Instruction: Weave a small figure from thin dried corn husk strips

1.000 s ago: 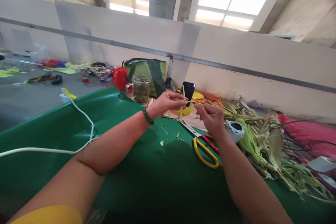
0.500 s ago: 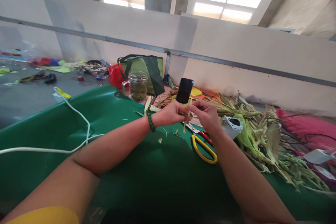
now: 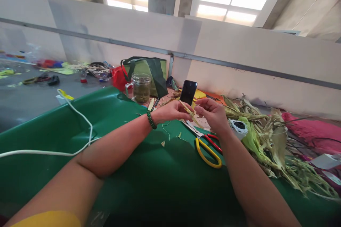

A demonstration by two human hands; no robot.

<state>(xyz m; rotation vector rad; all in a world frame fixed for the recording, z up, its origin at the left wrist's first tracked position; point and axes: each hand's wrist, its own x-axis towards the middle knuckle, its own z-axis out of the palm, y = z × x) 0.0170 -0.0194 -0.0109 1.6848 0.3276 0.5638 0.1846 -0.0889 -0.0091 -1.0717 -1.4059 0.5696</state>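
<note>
My left hand (image 3: 174,110), with a green bead bracelet at its wrist, is closed on a thin pale strip of corn husk (image 3: 187,108). The strip slants down to the right past the fingertips. Just to the right, my right hand (image 3: 213,113) is closed with thumb and forefinger together; whatever they pinch is too small to make out. A gap parts the two hands. Below them lie scissors (image 3: 206,147) with one yellow and one red handle, blades pointing away to the left. Small husk scraps (image 3: 163,144) and thin thread lie on the green mat (image 3: 149,177).
A phone (image 3: 188,92) stands upright behind my hands. A glass mug (image 3: 141,88) and a green bag (image 3: 157,74) are back left. At right are a white thread spool (image 3: 239,127), a heap of corn husks (image 3: 274,138) and pink cloth (image 3: 314,131). A white cable (image 3: 53,152) crosses the left side.
The hands were together on the husk strip, which hung downward. Now my right hand has moved a little right, off the strip, and the strip slants in my left hand.
</note>
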